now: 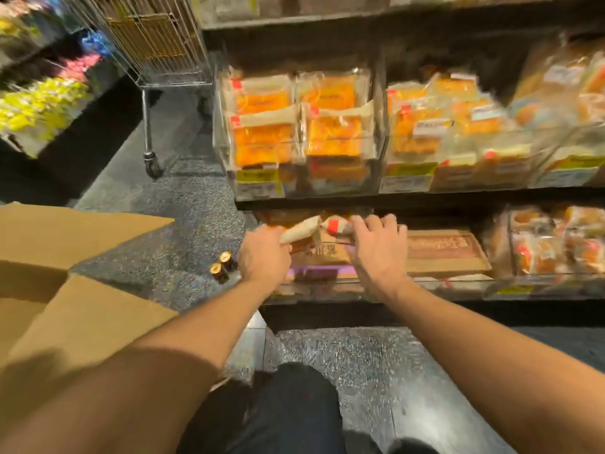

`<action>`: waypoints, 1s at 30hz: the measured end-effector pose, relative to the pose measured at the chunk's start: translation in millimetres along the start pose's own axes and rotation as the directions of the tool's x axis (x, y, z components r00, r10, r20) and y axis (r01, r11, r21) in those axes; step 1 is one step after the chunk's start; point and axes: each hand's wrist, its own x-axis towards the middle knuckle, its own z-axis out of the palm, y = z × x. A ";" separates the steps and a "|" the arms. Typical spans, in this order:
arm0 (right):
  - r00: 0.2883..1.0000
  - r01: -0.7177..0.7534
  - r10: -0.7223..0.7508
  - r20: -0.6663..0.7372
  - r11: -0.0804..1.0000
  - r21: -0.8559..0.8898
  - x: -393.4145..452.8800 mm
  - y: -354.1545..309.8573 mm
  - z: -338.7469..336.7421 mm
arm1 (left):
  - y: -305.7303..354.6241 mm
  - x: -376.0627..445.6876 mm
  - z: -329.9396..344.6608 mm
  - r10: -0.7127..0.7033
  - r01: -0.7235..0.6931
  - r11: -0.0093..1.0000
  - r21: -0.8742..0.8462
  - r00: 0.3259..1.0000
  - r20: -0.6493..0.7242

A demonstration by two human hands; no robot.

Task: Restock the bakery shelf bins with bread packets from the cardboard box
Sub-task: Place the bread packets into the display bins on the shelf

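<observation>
Your left hand (263,253) and right hand (376,250) each grasp a bread packet (299,231) by its end at the lower shelf bin (327,283). The packets look light, soft and crushable in slippery film; hold them by the sealed edges, not the loaf.

Cardboard box (82,309): plain brown card, matt, smooth flaps. Bread packets (296,232) in hands: clear glossy plastic film w/ paper-look label. Shelf bins (327,283): clear hard plastic, shiny, reflective front. Shelf packets (330,126): glossy clear wrap. Trolley (154,44): bare metal wire, chrome-look leg. Floor (170,224): speckled grey, semi-gloss. Trousers (294,411): dark cloth, matt.
</observation>
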 end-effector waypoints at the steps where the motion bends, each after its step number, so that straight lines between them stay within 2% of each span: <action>1: 0.999 0.010 -0.010 -0.034 1.000 0.003 6.8 -0.5 18.7 | -5.7 8.8 16.2 0.024 -0.024 1.000 0.014 1.000 -0.012; 7: 0.959 0.153 -0.162 -0.231 0.987 -0.057 31.7 -15.5 83.0 | -36.7 38.5 82.8 0.127 -0.124 0.990 0.070 0.991 -0.045; 11: 0.944 0.180 -0.199 -0.262 0.979 -0.094 40.8 -20.9 91.5 | -49.3 49.1 92.4 0.137 -0.131 0.985 0.110 0.989 -0.050; 15: 0.924 0.208 -0.212 -0.317 0.977 -0.049 46.7 -25.7 92.7 | -51.1 58.1 87.3 0.169 -0.165 0.978 0.127 0.985 -0.020; 23: 0.971 0.149 -0.141 -0.195 0.988 0.027 67.7 -16.6 118.1 | -55.5 75.1 99.5 0.207 -0.199 0.971 0.129 0.977 -0.049; 30: 0.975 0.123 -0.130 -0.180 0.991 -0.047 75.8 -14.1 126.3 | -57.4 52.9 120.0 0.378 -0.334 0.909 0.249 0.913 -0.155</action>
